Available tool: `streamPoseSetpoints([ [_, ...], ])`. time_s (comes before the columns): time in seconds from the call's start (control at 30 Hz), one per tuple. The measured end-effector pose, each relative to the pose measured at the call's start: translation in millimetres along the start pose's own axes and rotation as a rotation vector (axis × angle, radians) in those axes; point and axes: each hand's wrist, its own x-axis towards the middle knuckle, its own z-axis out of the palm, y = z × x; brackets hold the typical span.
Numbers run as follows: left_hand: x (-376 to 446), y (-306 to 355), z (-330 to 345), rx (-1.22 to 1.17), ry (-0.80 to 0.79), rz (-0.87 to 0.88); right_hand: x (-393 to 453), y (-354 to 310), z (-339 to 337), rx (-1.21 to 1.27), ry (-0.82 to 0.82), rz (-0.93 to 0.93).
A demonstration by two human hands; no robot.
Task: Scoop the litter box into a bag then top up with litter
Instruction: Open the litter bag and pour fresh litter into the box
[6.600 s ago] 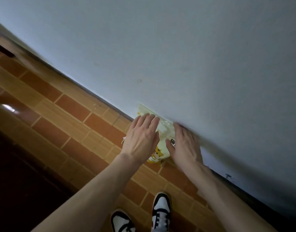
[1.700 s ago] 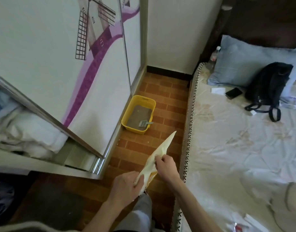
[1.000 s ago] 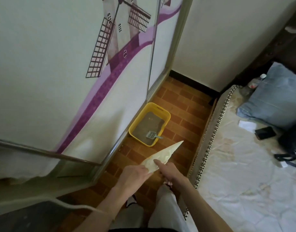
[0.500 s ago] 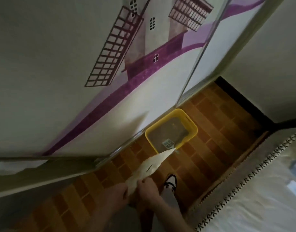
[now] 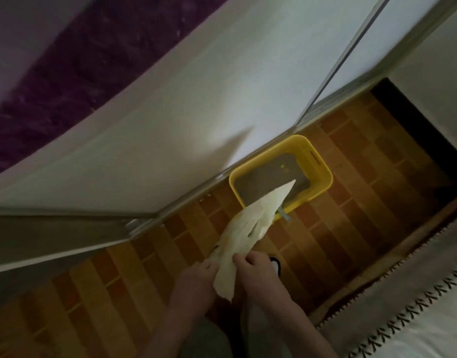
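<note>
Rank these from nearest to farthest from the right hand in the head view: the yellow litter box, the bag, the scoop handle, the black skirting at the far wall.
1. The bag: pinched by the right hand itself.
2. The scoop handle: pokes out past the bag, at the box's near rim.
3. The yellow litter box: ahead, against the wardrobe door.
4. The black skirting: beyond the box.
</note>
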Motion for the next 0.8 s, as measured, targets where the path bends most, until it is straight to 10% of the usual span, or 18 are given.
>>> streamPoseSetpoints([
  [0.37, 36.3, -21.7, 80.7, -0.145, 0.051, -0.138, 55.2, 21.9, 21.9, -0.642, 0.133, -0.112],
  [0.8, 4.1, -57.4, 146.8, -0.302, -0.232, -0.417, 30.8, 50.1, 65.0, -0.080, 0.056, -0.034],
])
